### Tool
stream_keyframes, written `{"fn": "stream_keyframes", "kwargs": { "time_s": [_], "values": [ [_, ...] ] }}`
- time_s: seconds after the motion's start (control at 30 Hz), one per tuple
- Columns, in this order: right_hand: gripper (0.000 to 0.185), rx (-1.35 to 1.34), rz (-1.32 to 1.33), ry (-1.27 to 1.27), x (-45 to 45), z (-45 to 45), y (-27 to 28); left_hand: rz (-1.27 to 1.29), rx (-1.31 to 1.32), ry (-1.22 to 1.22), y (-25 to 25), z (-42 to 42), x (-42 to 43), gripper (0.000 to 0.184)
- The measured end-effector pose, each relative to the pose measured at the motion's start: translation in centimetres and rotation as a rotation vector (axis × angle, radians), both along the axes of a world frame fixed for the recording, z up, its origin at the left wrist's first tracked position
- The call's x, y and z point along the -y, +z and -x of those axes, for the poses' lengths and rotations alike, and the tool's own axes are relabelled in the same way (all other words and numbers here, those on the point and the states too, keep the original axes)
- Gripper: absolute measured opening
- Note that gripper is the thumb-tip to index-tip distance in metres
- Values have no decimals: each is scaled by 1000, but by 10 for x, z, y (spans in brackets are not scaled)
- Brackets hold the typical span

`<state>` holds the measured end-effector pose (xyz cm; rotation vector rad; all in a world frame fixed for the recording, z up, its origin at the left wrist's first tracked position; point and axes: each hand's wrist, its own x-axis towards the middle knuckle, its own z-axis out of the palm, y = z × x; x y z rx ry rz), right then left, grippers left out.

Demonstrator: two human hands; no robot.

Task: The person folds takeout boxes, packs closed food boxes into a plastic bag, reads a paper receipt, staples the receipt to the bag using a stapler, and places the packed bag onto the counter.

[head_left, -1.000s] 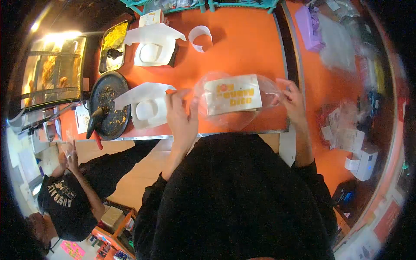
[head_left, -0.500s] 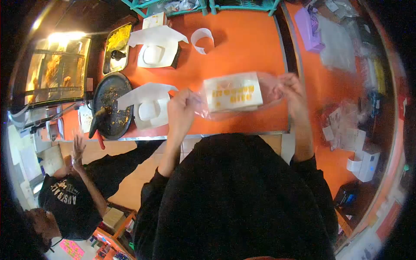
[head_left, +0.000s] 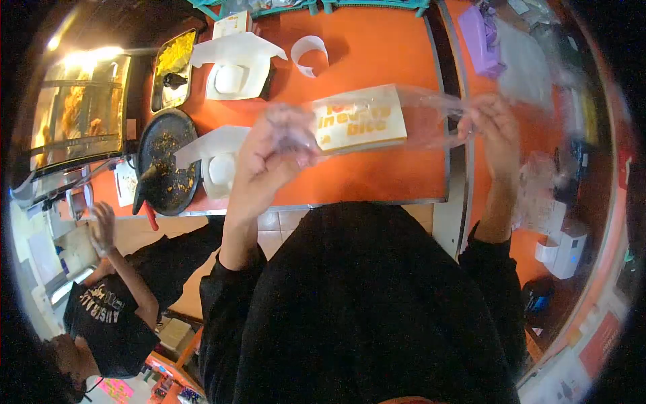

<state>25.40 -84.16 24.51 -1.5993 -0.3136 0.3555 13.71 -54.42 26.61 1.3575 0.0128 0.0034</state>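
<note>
A white food box (head_left: 363, 120) with orange lettering lies inside a clear plastic bag (head_left: 427, 124), over the orange counter. My left hand (head_left: 274, 151) is closed on the bunched plastic at the box's left end. At the other side, the fingers of my right hand (head_left: 493, 128) pinch the bag's stretched end, away from the box. Left of my left hand, an opened paper box (head_left: 221, 172) with a white round item inside is partly covered by my forearm. Farther back stands a second opened box (head_left: 232, 79) with similar contents.
A dark stone mortar (head_left: 168, 161) with crumbs and a tray of yellow food (head_left: 176, 60) are at left, beside a lit display case (head_left: 81, 111). A curled white strip (head_left: 309, 55) lies behind. A label printer (head_left: 570, 254) stands right. A co-worker's hand (head_left: 103, 229) is raised at lower left.
My hands have moved apart, the right one outward to the right and the left one leftward, stretching the bag. The box has tilted and risen slightly in view. The co-worker's hand shifted a little left.
</note>
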Motion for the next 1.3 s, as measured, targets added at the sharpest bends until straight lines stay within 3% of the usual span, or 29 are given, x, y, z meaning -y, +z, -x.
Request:
{"fn": "stream_keyframes", "kwargs": {
  "time_s": [0.03,0.07,0.13,0.17,0.23,0.3,0.37,0.4,0.43,0.5,0.57,0.6,0.67,0.7,0.77,0.8,0.87,0.93,1.0,1.07,1.13,1.17,1.23,1.27,1.3],
  "values": [
    [18,0,0,0,5,0,-5,-184,1,-212,-10,4,-15,42],
    [22,3,135,-35,11,2,-16,-184,3,-214,-19,7,-22,42],
    [26,2,276,-69,32,4,-54,-679,232,-338,-43,17,-29,53],
    [26,-23,292,-70,41,5,-76,-675,229,-337,-68,23,-34,53],
    [25,-97,335,-42,40,19,-122,-729,-198,-86,-140,45,-40,66],
    [25,-139,382,29,17,39,-168,-910,-317,-87,-218,49,-13,60],
    [24,-154,415,83,-9,46,-207,-1003,-299,-1,-286,35,22,38],
    [24,-160,432,99,-14,47,-218,-1004,-297,0,-298,25,26,38],
    [24,-162,447,112,-22,44,-231,-1166,-398,-60,-306,15,30,26],
    [24,-160,465,125,-34,42,-243,-1326,-489,-119,-317,1,30,20],
    [24,-152,465,139,-50,46,-254,-1424,-324,-44,-328,-1,29,20],
    [24,-154,468,152,-58,48,-260,-1423,-330,-49,-343,0,30,20],
    [24,-157,479,188,-73,41,-269,-923,-513,259,-379,-8,35,19],
    [24,-165,486,216,-73,36,-273,-925,-514,261,-406,-8,35,19],
    [24,-192,508,291,-62,29,-272,-898,89,424,-451,-7,31,24],
    [24,-209,528,340,-47,28,-269,-898,89,427,-434,-8,20,24],
    [25,-237,642,473,-5,23,-256,-936,-230,-526,-338,-7,-9,28],
    [25,-251,820,640,42,8,-227,-1010,-458,-236,-222,9,-3,32],
    [32,-70,822,-91,63,-6,-167,-794,-465,257,-146,8,19,37],
    [35,-97,167,-342,26,-16,-94,-825,254,485,-124,7,47,33],
    [35,286,224,-439,-27,-29,-88,-1018,299,249,-96,-18,80,29],
    [35,292,221,-443,-38,-37,-85,-1078,321,170,-92,-32,93,28],
    [30,399,960,-194,-49,-54,-73,-1160,247,210,-118,-72,98,26],
    [30,416,959,-197,-47,-62,-57,-1042,95,238,-114,-82,80,29],
    [28,251,693,-200,-41,-69,-38,-922,-54,259,-104,-87,54,34]
  ]
}}
